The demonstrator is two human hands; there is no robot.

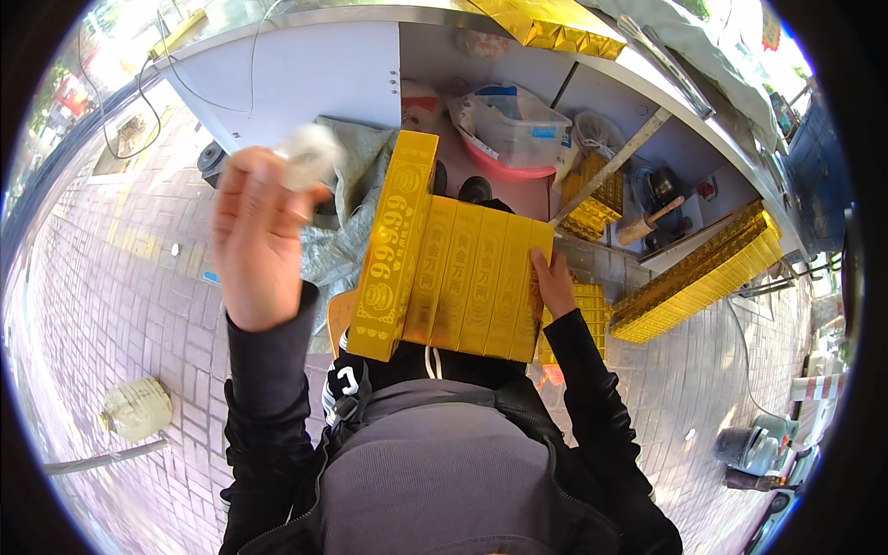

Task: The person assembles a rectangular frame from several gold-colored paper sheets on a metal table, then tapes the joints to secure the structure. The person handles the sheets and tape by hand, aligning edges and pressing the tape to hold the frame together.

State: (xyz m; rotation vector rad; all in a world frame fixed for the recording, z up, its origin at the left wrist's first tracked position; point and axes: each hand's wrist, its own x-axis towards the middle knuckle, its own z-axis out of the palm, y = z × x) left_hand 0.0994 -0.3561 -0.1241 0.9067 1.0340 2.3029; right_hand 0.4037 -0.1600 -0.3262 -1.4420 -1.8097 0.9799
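Note:
My left hand (257, 229) is raised to the left of the gold boxes, its fingers closed on a small whitish translucent object (312, 156) that is blurred; I cannot tell what it is. A row of several long gold cardboard boxes (472, 277), embossed with characters, rests across my lap. One more gold box (393, 243) stands higher along the row's left side, with embossed digits on its face. My right hand (555, 281) grips the right edge of the row, its thumb on the top face and its other fingers partly hidden.
Ahead is a counter with open shelves, holding a clear plastic bin (513, 125) over a pink basin (506, 165). Long gold boxes (701, 274) lie stacked at the right. A woven sack (361, 159) hangs beside my left hand. A plastic jug (137, 409) stands on the paving.

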